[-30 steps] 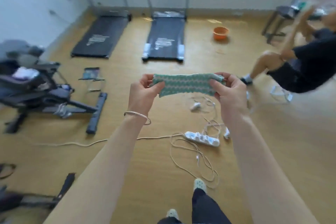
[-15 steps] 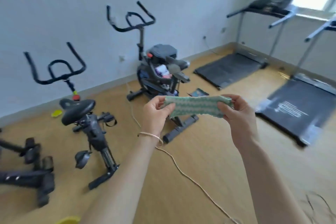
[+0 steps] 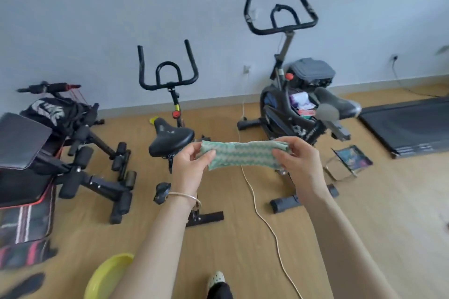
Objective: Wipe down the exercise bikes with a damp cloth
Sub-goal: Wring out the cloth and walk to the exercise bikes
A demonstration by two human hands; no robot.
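Observation:
A green and white patterned cloth [image 3: 243, 155] is stretched flat between both hands at chest height. My left hand [image 3: 189, 165] pinches its left end and my right hand [image 3: 301, 165] pinches its right end. Straight ahead stand two black exercise bikes against the grey wall. The smaller bike [image 3: 170, 114] with a black saddle is just left of the cloth. The larger bike [image 3: 291, 109] is behind the right hand, with a grey bag and small items piled on its frame.
A black weight bench [image 3: 36, 165] with foam rollers fills the left side. A yellow basin [image 3: 107, 277] lies on the wooden floor at my lower left. A pale cable [image 3: 264, 221] runs across the floor between the bikes. A treadmill deck [image 3: 408, 126] lies at right.
The view has swung left from the treadmills and the seated person to face the two bikes. Both hands have kept hold of the cloth, stretched the same way.

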